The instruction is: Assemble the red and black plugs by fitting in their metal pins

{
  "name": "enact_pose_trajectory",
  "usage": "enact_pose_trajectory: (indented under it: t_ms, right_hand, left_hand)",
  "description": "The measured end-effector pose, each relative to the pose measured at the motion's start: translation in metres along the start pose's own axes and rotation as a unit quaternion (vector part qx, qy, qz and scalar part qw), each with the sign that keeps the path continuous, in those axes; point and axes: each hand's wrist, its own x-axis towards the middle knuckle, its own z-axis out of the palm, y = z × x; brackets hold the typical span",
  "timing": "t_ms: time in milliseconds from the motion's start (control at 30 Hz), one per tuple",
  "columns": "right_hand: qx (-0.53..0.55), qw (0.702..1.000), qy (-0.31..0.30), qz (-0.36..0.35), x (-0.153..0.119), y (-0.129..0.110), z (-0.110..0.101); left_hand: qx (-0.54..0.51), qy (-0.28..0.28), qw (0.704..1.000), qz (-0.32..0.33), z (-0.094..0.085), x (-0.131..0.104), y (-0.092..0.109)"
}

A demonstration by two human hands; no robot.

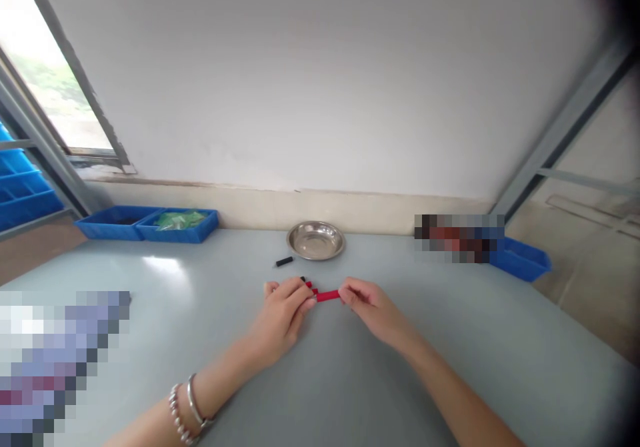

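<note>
A slim red stick-like piece (329, 296) lies between my two hands, low over the table. The fingers of my left hand (286, 308) are closed at its left end, where a small pale tip shows. My right hand (366, 306) pinches its right end between thumb and fingers. Just behind my left fingers, more small red and black pieces (309, 284) peek out, partly covered by the hand. A short black stick-like piece (285, 261) with a thin tip rests on the table farther back. Behind it stands a round, shallow metal dish (317, 255).
Two blue bins stand at the back left, one with dark contents (107, 231) and one holding green plastic (200, 232). Another blue bin (523, 260) sits at the back right beside a blurred-out patch. A pixelated object (55, 360) covers the left front of the grey table (210, 300).
</note>
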Motion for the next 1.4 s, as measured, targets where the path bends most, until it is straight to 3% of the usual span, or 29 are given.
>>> enact_pose_trajectory:
  t_ms: [133, 1200, 1400]
  right_hand:
    - [-0.005, 1.0, 0.007, -0.022, -0.0007, 0.0002, -0.0004]
    - [-0.022, 1.0, 0.017, 0.008, -0.0024, 0.0002, -0.0011]
    - [-0.051, 0.998, 0.028, -0.034, -0.0018, -0.0022, -0.0011]
  left_hand:
    - [0.003, -0.003, 1.0, -0.011, -0.0007, 0.0007, 0.0009]
    - [-0.009, 0.014, 1.0, -0.018, 0.0012, -0.0005, -0.0001]
    - [-0.053, 0.005, 0.998, -0.032, 0.0023, -0.0008, -0.0016]
